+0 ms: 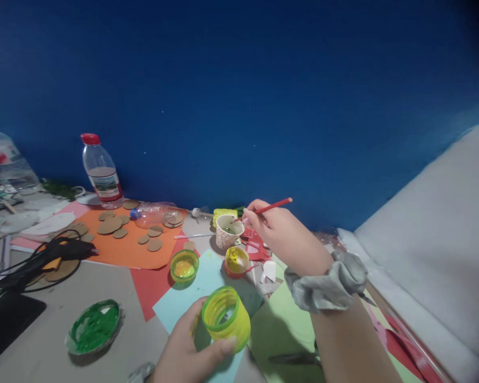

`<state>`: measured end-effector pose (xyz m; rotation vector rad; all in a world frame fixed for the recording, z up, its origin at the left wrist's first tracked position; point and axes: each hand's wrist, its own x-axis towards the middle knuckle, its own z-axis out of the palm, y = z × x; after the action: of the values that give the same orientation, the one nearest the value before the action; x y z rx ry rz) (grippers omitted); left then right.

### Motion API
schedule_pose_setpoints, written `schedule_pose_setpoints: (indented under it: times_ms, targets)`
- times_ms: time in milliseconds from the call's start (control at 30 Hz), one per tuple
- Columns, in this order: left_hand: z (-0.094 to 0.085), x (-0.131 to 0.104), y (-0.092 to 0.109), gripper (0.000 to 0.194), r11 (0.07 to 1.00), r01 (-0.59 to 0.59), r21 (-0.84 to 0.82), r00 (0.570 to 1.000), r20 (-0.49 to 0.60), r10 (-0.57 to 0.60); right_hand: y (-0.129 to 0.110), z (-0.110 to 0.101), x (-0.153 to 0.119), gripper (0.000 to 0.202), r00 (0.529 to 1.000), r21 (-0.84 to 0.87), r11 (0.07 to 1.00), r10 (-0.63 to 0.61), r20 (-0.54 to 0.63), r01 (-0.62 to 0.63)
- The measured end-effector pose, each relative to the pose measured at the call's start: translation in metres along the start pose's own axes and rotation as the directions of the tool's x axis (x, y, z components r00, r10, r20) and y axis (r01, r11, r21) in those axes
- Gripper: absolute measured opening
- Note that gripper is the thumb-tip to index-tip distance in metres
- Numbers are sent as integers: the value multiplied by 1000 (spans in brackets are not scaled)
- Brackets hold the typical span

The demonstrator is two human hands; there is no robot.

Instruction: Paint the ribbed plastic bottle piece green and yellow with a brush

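Note:
My left hand [193,340] is wrapped round a yellow-green painted cup [233,327], tilted so that its hollow inside shows. A red-handled paintbrush [273,205] is pinched in my right hand [263,221], its tip end down in a patterned paper cup [222,239] that holds murky liquid. Just in front of the paper cup stands a small pot of yellow paint [242,259]. Farther left, a green-rimmed dish [187,272] has orange-yellow paint inside. A grey scrunchie [331,284] sits round my right wrist.
Green paint fills a shallow dish [96,327] at left. Cardboard discs [109,226] lie on orange paper [143,257], near a red-capped bottle [104,178] and a bottle on its side [155,213]. Dark scissors [293,358] rest on pale green paper. A cable tangle [64,250] lies left; a blue wall [239,106] rises behind.

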<state>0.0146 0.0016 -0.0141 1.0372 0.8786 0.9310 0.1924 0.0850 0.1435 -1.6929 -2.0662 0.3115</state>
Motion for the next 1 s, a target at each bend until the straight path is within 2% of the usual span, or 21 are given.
schedule_pose_setpoints:
  times_ms: [200,467,900,1000]
  targets:
    - [-1,0,-1,51,1000,-9,19,999,45,8,0,0,0,26,999,-5,1000,-22,-44,22]
    - [2,-1,0,50,1000,9,3,999,-51,-8,1,3,1,16,998,-45,999,0,-65,-3]
    - [0,-2,1,52,999,9,46,999,-32,-8,2,-1,-5,18,999,-76,997,23,-35,-25]
    - [-3,0,-2,53,997,3,71,1000,5,-4,4,-4,-9,16,1000,-68,997,23,-9,-23]
